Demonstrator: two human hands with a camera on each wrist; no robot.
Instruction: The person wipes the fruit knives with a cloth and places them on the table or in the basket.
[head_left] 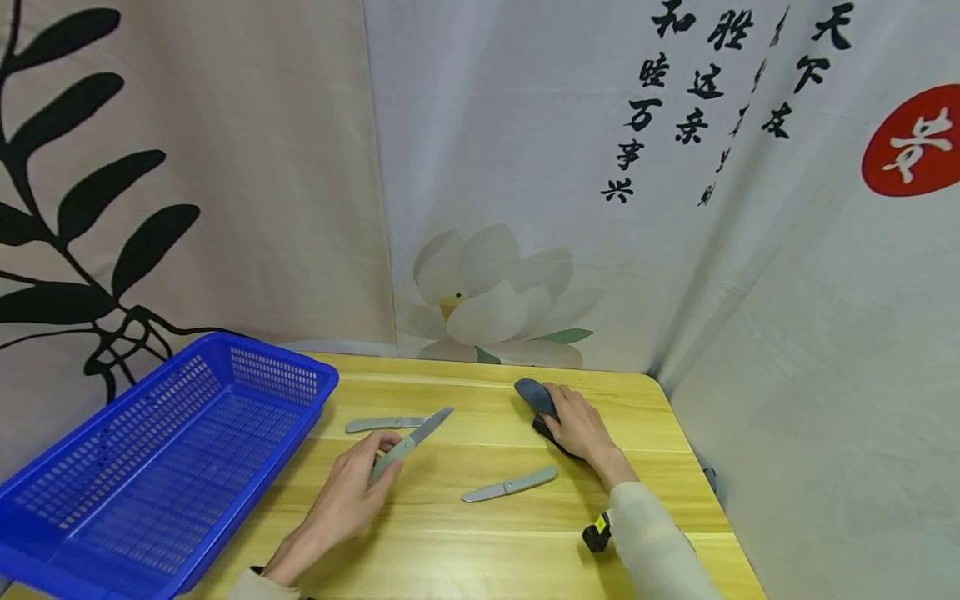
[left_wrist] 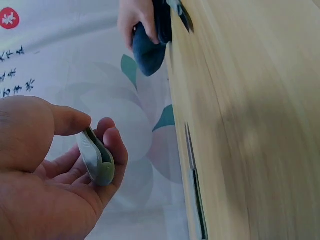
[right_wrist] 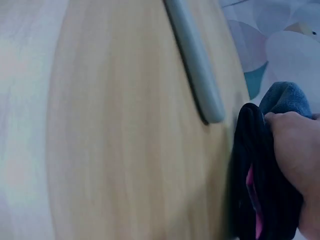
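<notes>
My left hand (head_left: 347, 493) holds a knife (head_left: 411, 445) by its pale green handle between thumb and fingers, its grey blade pointing up and right above the table. In the left wrist view the handle (left_wrist: 95, 157) is seen nearly end-on. Behind it lies a second green-handled knife (head_left: 373, 424), its blade tip partly hidden. A third such knife (head_left: 512, 485) rests between the hands. At the back right, my right hand (head_left: 583, 429) grips a soft blue-grey cloth piece (head_left: 536, 395). Against it is a black folded cloth (right_wrist: 247, 145) with a strip of pink showing.
A large blue plastic basket (head_left: 327, 385) stands along the table's left side. A small black object with a yellow label (head_left: 596, 537) lies beside the right sleeve. Printed curtains (head_left: 517, 167) hang behind the wooden table (head_left: 442, 542).
</notes>
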